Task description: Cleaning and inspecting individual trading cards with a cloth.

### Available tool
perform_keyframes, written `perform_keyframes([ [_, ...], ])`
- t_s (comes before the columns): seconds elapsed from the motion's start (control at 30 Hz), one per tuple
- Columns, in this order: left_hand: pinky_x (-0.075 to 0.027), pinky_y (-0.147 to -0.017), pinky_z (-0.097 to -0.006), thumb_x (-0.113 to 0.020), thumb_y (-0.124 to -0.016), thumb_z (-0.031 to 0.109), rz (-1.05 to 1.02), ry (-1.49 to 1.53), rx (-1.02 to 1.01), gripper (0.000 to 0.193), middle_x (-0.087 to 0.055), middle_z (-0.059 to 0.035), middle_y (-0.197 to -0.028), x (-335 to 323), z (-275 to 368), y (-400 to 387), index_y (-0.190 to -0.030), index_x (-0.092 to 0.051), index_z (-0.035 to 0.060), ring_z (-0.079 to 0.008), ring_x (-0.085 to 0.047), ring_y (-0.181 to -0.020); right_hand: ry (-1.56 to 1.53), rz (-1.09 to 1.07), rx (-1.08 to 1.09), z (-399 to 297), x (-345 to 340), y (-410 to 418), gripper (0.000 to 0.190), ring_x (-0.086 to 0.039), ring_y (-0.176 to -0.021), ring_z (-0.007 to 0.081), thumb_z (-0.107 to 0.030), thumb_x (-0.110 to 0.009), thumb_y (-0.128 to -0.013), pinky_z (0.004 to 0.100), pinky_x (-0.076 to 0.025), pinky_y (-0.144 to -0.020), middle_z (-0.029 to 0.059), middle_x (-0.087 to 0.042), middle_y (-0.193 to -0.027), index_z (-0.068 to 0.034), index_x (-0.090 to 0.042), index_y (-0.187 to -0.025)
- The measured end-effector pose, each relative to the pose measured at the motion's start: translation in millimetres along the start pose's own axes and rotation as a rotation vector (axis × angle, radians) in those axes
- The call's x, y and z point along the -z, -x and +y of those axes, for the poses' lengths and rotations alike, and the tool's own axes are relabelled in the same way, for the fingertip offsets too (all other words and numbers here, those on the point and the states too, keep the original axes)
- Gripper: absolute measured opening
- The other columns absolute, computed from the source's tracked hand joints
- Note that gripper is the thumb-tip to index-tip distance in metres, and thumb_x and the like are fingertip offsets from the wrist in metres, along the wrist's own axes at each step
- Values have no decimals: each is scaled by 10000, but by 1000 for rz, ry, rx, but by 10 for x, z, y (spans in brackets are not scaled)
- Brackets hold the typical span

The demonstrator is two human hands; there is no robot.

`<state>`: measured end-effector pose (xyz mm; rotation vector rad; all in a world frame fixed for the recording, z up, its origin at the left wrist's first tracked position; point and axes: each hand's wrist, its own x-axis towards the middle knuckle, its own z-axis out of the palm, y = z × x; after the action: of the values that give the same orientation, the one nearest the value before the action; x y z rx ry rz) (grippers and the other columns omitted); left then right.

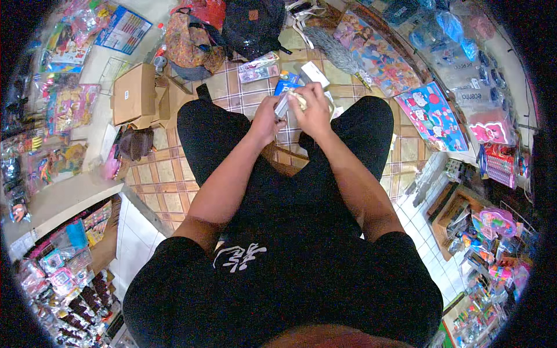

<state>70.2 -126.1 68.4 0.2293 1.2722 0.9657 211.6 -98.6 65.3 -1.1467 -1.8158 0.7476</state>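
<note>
Between my bent knees, my left hand (266,118) grips a small grey box-like item (282,105) by its side. My right hand (314,111) pinches a pale yellowish cloth-like piece (300,98) against the same item. What the piece is made of cannot be told, and the fingers hide part of both. Just beyond the hands, a blue box (285,87) bearing writing lies on the floor. Next to it is a white box (314,73). Farther left, flat packages with pink printing (258,73) rest on the tiled-pattern floor covering (230,93).
An open cardboard box (134,96) stands to the left. Ahead are a patterned bag (187,43) and a black backpack (252,28). A grey feathery duster (333,50) lies at the upper right. Shelves with packaged goods (491,243) flank both sides.
</note>
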Motion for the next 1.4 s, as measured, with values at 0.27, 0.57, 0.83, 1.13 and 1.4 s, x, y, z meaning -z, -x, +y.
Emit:
perform_keyframes([
  [0.27,-417,-761,-380,-449,-954,286,-69,47,-116,187,-523,-28,-1007,66,-104,-98,-1039,-508,130,-159,-506,-879,74,-2,168,-77,-14,48,173,-580,-820,301,-180,-712,-798,381,-486,-711,119,-524,-904,-51,-640,-888],
  [0.57,-461,-838,-366,-467,-937,272,-128,201,-69,199,-586,-49,-1060,195,-222,-270,-1058,-550,137,-192,-557,-999,19,18,240,-119,-53,61,244,-593,-803,312,-232,-741,-750,413,-490,-674,118,-535,-898,-57,-631,-879],
  [0.83,-472,-618,-280,-420,-975,252,-106,191,-3,223,-548,-43,-885,66,-104,-117,-1094,-531,98,-132,-512,-700,161,143,46,70,13,-31,212,-592,-874,327,-207,-690,-813,385,-487,-737,151,-547,-942,-33,-608,-903],
  [1.13,-532,-840,-377,-387,-985,253,-136,20,65,264,-608,-79,-1041,76,-84,-115,-1076,-537,56,-213,-605,-971,110,193,-83,84,16,-43,263,-586,-813,344,-268,-705,-797,435,-486,-706,133,-539,-922,-63,-600,-923],
  [1.4,-536,-630,-303,-393,-985,283,-188,175,-5,262,-614,-44,-923,41,-122,-75,-1038,-554,83,-169,-613,-782,187,72,56,32,-41,46,219,-582,-800,348,-240,-712,-776,419,-480,-698,144,-570,-902,-53,-616,-839],
])
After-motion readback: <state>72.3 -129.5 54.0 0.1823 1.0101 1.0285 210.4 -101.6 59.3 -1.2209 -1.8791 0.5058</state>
